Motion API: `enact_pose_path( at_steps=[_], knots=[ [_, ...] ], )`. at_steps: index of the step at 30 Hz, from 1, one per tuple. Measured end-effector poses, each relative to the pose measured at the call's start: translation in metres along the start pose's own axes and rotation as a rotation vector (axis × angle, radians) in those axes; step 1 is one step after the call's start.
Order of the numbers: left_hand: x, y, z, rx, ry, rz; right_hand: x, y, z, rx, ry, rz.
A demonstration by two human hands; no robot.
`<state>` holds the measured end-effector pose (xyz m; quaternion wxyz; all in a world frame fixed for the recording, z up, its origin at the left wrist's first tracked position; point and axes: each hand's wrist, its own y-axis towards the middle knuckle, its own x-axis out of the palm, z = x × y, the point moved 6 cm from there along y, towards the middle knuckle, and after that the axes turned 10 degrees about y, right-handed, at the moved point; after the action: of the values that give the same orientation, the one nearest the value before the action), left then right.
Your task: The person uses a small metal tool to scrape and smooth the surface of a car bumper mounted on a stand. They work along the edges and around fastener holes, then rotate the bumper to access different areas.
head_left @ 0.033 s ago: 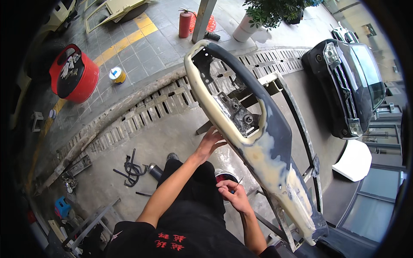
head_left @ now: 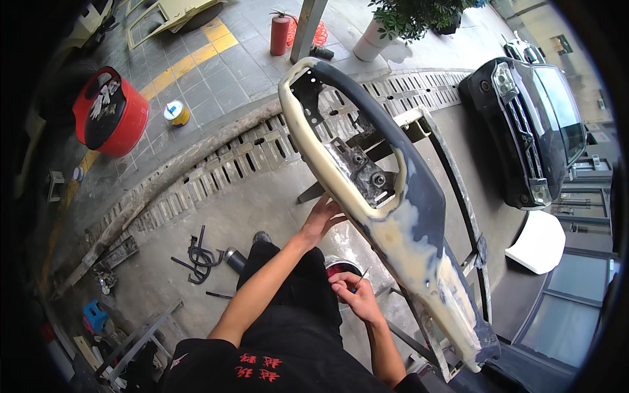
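A car bumper panel [head_left: 393, 196], dark grey with broad patches of pale filler, lies slanted across a metal stand [head_left: 452, 157] in front of the person, which lifts it off the concrete floor [head_left: 262, 216] to working height. The left hand [head_left: 321, 219] rests open against the panel's near edge, fingers spread flat on the cream rim, apparently to steady it. The right hand [head_left: 350, 291] is closed in a pinch on a thin dark tool [head_left: 362, 278], its tip pointing up toward the panel's underside; just beyond it sits a small red-lidded tin [head_left: 337, 267] on the floor, within easy reach. Farther left lie bent black hooks [head_left: 200, 255] and a spray can [head_left: 234, 259]. A red drum [head_left: 111, 111], a fire extinguisher [head_left: 280, 33] and a dark car [head_left: 537, 124] stand well apart.
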<state>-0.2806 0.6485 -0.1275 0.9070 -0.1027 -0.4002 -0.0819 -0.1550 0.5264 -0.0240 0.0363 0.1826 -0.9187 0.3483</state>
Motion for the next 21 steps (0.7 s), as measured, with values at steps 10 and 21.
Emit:
enact_pose_path(
  at_steps=[10, 21],
  knots=[
    [0.065, 0.009, -0.028, 0.083, -0.358, 0.099, -0.034, -0.02, -0.004, -0.078, 0.15, 0.08],
    [0.106, -0.005, -0.08, 0.181, -0.53, 0.496, -0.056, -0.038, -0.031, -0.312, -0.204, 0.409]
  ],
)
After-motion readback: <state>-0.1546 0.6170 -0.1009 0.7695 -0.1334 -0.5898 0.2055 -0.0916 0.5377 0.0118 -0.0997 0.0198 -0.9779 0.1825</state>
